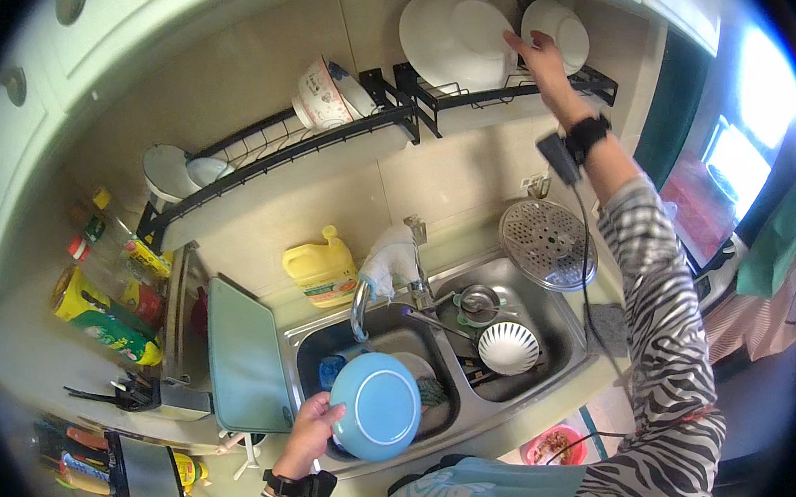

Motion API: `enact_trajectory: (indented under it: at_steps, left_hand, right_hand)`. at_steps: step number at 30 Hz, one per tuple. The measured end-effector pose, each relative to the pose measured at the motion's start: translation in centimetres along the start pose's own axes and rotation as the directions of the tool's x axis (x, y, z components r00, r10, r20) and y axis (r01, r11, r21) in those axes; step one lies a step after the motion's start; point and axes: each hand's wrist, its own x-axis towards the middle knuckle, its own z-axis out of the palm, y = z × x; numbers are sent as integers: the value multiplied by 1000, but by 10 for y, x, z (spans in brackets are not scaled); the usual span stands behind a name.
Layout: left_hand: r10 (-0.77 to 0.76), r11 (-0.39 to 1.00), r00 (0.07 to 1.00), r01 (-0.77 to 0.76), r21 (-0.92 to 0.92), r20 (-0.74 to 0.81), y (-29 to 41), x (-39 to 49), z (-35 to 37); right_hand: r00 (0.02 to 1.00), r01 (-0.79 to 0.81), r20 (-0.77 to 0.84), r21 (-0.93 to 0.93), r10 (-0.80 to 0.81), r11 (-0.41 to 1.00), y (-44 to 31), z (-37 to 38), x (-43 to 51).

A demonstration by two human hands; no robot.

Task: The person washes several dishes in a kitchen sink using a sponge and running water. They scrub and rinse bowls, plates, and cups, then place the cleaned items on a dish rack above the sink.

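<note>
My left hand (pixel 313 424) grips the rim of a blue plate (pixel 376 406), its underside turned up, over the left basin of a steel double sink (pixel 452 383). My right hand (pixel 538 55) is raised to the black wall rack (pixel 498 94), fingers spread, between a large white bowl (pixel 449 44) and a smaller white bowl (pixel 563 39). Whether its fingertips touch either bowl, I cannot tell. A striped white bowl (pixel 508 348) and a small metal pot (pixel 479 304) lie in the right basin. A green cloth (pixel 431 391) is partly hidden behind the plate.
A faucet (pixel 359 313) with a white cloth (pixel 390 259) over it stands behind the sink. Beside it are a yellow jug (pixel 321 271) and a green cutting board (pixel 245 363). A perforated steel steamer plate (pixel 548 243) leans at the right. Patterned bowls (pixel 323 94) sit on the left rack.
</note>
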Motion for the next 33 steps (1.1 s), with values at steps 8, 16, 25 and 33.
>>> enact_trajectory:
  at_steps: [8, 16, 25, 33]
  left_hand:
    - [79, 991, 995, -85, -103, -60, 61, -14, 25]
    - [32, 976, 992, -57, -208, -121, 57, -17, 52]
    - [5, 979, 997, -20, -202, -74, 53, -19, 53]
    - [35, 955, 999, -43, -294, -33, 42, -10, 46]
  right_hand:
    - [552, -685, 825, 368, 119, 629, -2, 4, 39]
    - [555, -752, 811, 395, 184, 528, 9, 18, 52]
    - [570, -803, 803, 496, 177, 331, 29, 24, 60]
    - [592, -805, 724, 550, 353, 223, 45, 49, 86]
